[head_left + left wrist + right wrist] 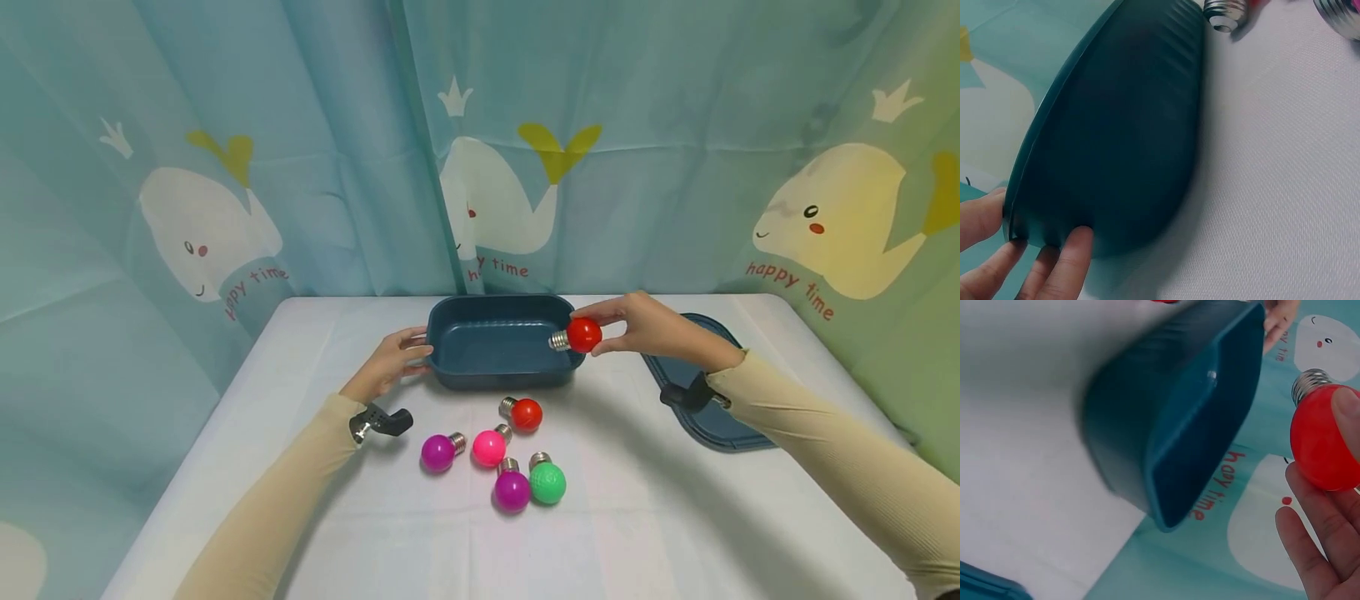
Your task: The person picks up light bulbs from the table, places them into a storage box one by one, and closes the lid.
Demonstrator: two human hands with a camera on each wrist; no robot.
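Observation:
My right hand point(637, 325) pinches a red light bulb point(584, 335) between thumb and fingers. The bulb's silver screw base points left, over the right end of a dark blue rectangular container point(502, 380). In the right wrist view, the red bulb point(1319, 440) is held apart from the container point(1116, 419). My left hand point(390, 362) touches the container's left end with nearly straight fingers. Up close, its fingertips point(1075, 250) rest against the outer wall near the rim.
In front of the container lie a red bulb point(527, 415), a pink bulb point(489, 448), two purple bulbs point(438, 453) and a green bulb point(547, 483). A dark blue lid point(720, 425) lies at right, partly under my right arm. A whale-print curtain point(360, 167) hangs behind the white table point(337, 533).

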